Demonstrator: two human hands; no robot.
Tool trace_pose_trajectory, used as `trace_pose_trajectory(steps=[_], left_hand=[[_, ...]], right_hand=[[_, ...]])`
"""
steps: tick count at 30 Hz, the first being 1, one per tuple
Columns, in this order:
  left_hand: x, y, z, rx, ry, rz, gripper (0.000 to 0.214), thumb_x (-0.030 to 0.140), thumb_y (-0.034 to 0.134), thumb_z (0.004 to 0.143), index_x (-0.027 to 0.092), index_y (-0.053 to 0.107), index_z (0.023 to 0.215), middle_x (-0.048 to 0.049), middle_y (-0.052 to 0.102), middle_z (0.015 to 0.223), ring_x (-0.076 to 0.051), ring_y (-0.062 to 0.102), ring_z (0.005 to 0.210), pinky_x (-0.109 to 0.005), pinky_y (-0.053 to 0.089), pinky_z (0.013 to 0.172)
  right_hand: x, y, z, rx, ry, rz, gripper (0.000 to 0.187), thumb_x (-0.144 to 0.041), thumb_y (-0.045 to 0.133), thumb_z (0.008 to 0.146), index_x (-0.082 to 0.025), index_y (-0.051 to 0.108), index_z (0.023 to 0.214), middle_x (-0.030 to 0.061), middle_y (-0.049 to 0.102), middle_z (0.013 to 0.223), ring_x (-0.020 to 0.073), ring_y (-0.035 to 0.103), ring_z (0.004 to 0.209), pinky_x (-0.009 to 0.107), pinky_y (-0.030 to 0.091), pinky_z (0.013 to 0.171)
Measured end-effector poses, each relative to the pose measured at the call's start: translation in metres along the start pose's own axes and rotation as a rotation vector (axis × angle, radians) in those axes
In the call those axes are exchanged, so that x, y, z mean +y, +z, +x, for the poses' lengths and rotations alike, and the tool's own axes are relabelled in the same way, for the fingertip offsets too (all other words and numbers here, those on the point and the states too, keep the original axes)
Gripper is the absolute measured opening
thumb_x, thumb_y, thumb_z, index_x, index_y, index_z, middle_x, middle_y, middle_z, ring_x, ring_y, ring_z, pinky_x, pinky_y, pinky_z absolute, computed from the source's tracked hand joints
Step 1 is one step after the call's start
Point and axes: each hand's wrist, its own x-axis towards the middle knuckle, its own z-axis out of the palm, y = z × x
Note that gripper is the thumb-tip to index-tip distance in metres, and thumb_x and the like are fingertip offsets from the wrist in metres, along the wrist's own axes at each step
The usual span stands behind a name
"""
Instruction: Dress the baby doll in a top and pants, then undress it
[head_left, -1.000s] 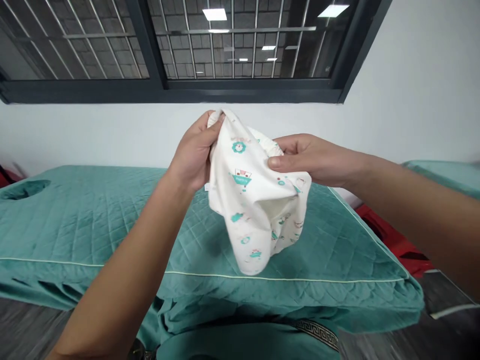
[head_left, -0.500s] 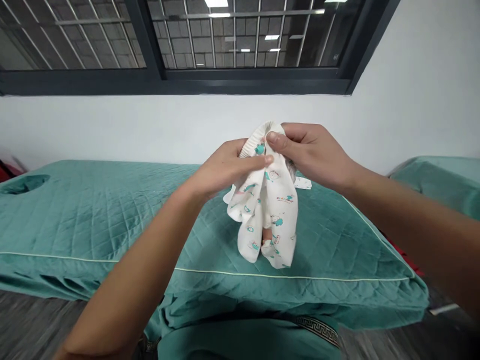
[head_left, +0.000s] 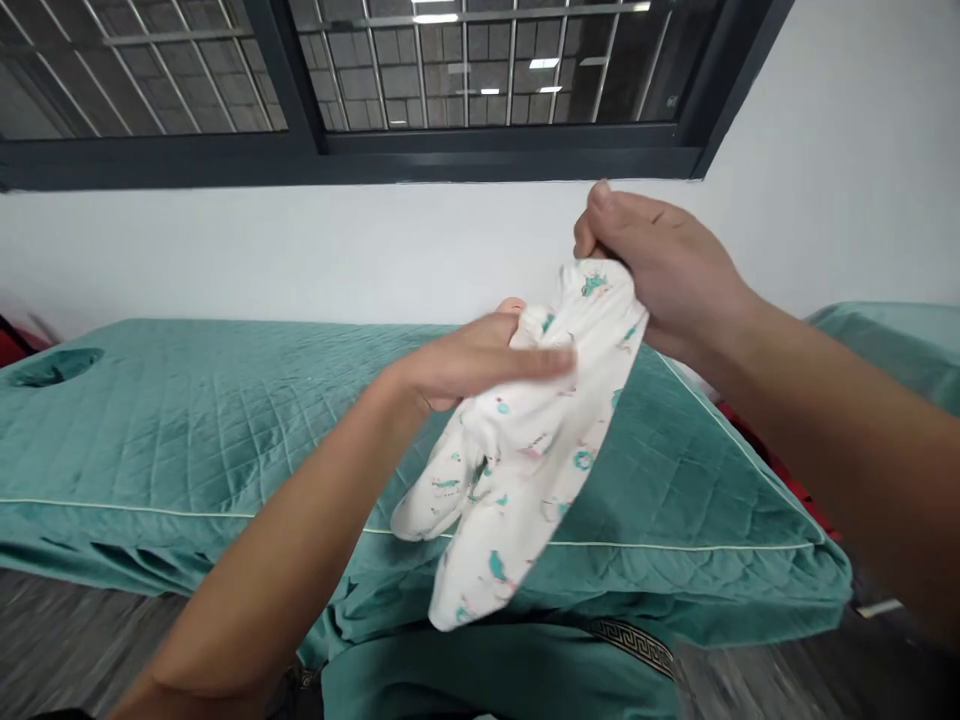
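A small white baby garment (head_left: 517,470) with teal printed figures hangs in the air above the green quilted bed (head_left: 187,420). My right hand (head_left: 660,270) is closed on its upper end, held high. My left hand (head_left: 480,360) lies against the cloth just below, fingers stretched along it and the thumb pressing it. The garment's two footed legs dangle down toward the bed's near edge.
The bed has a face hole (head_left: 52,365) at its far left and a white piping seam along the front. A second green bed (head_left: 892,340) stands at the right. Behind runs a white wall with a dark-framed barred window (head_left: 360,90). Red items show at the bed's right side.
My right hand has lifted the garment's top up and to the right. The bunched cloth has stretched out, so the legs now hang lower and toward me. The left hand slid along the cloth.
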Motion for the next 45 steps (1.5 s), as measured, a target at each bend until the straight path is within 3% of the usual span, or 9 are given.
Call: trace_pose_trajectory(steps=[3,10,17,21,24,28,34,41,45], left_hand=[[-0.005,-0.006,-0.001,-0.021,0.066,0.006,0.058,0.015,0.095,0.055,0.020,0.073,0.109,-0.0109,0.076,0.095,-0.038,0.074,0.096,-0.046,0.063,0.076],[-0.017,-0.010,0.020,0.082,0.223,-0.147,0.036,0.035,0.087,0.073,0.017,0.071,0.100,-0.0077,0.074,0.081,-0.030,0.074,0.090,-0.037,0.060,0.077],[-0.031,-0.011,0.016,0.019,0.108,0.069,0.052,0.055,0.075,0.082,0.013,0.066,0.113,-0.0105,0.074,0.095,-0.025,0.072,0.093,-0.035,0.056,0.083],[-0.032,-0.021,0.010,-0.114,0.049,0.129,0.056,0.040,0.087,0.072,0.016,0.065,0.118,-0.0099,0.074,0.103,-0.025,0.071,0.098,-0.035,0.056,0.085],[-0.038,-0.027,0.011,-0.148,0.043,0.118,0.058,0.028,0.091,0.067,0.017,0.065,0.118,-0.0083,0.074,0.106,-0.025,0.071,0.099,-0.035,0.057,0.086],[-0.050,-0.030,0.018,-0.014,0.183,-0.040,0.046,0.039,0.083,0.077,0.014,0.067,0.111,-0.0092,0.074,0.102,-0.026,0.072,0.098,-0.034,0.057,0.084],[-0.060,-0.025,0.022,0.028,0.129,-0.120,0.041,0.043,0.078,0.081,0.014,0.067,0.108,-0.0085,0.075,0.099,-0.025,0.072,0.095,-0.036,0.057,0.086],[-0.070,-0.039,0.011,-0.202,-0.093,-0.059,0.059,0.050,0.087,0.068,0.011,0.070,0.108,-0.0145,0.076,0.095,-0.029,0.073,0.087,-0.041,0.059,0.080],[-0.072,-0.047,0.010,-0.134,0.024,-0.039,0.055,0.031,0.092,0.063,0.013,0.071,0.110,-0.0105,0.077,0.096,-0.026,0.073,0.090,-0.037,0.058,0.083]], right_hand=[[-0.001,-0.006,-0.006,-0.050,0.057,-0.134,0.041,-0.057,0.064,0.091,-0.020,0.061,0.074,-0.0054,0.045,0.059,0.0074,0.036,0.048,0.024,0.026,0.042],[0.024,0.003,-0.023,-0.649,0.244,-0.212,0.035,-0.052,0.080,0.076,-0.023,0.075,0.095,0.0024,0.075,0.090,0.0192,0.067,0.080,0.031,0.054,0.071],[0.050,-0.011,-0.029,-0.248,0.375,-0.200,0.037,-0.055,0.077,0.078,-0.019,0.077,0.087,0.0043,0.075,0.086,0.0179,0.068,0.074,0.029,0.051,0.065],[0.059,-0.006,-0.033,-0.134,0.328,0.027,0.039,-0.057,0.075,0.081,-0.020,0.076,0.091,0.0052,0.076,0.087,0.0194,0.069,0.079,0.029,0.054,0.069],[0.061,0.004,-0.036,-0.097,0.312,0.189,0.043,-0.059,0.071,0.085,-0.020,0.075,0.101,0.0056,0.075,0.085,0.0201,0.070,0.080,0.030,0.057,0.070],[0.067,0.011,-0.042,-0.100,0.354,0.261,0.047,-0.059,0.071,0.085,-0.018,0.073,0.107,0.0053,0.075,0.082,0.0180,0.069,0.072,0.027,0.056,0.062],[0.087,0.005,-0.049,-0.443,0.458,0.071,0.044,-0.049,0.080,0.077,-0.017,0.075,0.107,0.0076,0.077,0.096,0.0215,0.073,0.083,0.031,0.060,0.069],[0.093,0.006,-0.037,-0.019,0.285,0.330,0.046,-0.055,0.072,0.085,-0.019,0.070,0.114,0.0066,0.076,0.099,0.0240,0.071,0.098,0.035,0.060,0.084],[0.091,0.010,-0.039,-0.019,0.303,0.364,0.047,-0.058,0.066,0.088,-0.022,0.068,0.117,0.0052,0.076,0.093,0.0233,0.072,0.093,0.033,0.060,0.078]])
